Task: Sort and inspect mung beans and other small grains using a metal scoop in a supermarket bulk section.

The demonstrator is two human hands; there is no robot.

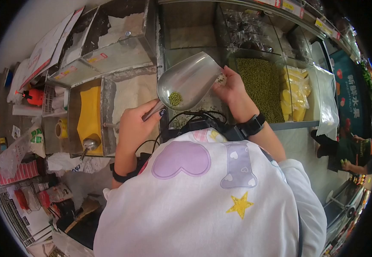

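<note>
Metal scoop up in two hands, a little clump of green beans inside!

And here it is, the scoop (196, 77), smooth, dull silver, round-bellied, held tilted over the bins in front of the white shirt. The left hand (135, 124) has its fingers wrapped firmly round the slim handle. A small cluster of round, glossy green beans (175, 99) sits in the bowl near that handle. Over at the wide lip, the right hand (231, 85) touches the edge, fingers curled; something pale shows by them, but whether they pinch it, I can't tell.

Just beside it, a grainy bed of green beans (258, 83) fills a clear-walled bin, next to slick, crinkled yellow packets (295, 94). On the other side lies soft, pale powder (134, 96), then a flat yellow layer (88, 111) with a round metal ladle (91, 144) on it.

The scoop hides much of the bin below; dark cables (196, 115) cover more. Far right, another person (352, 150) is partly cut off, the face out of sight.
</note>
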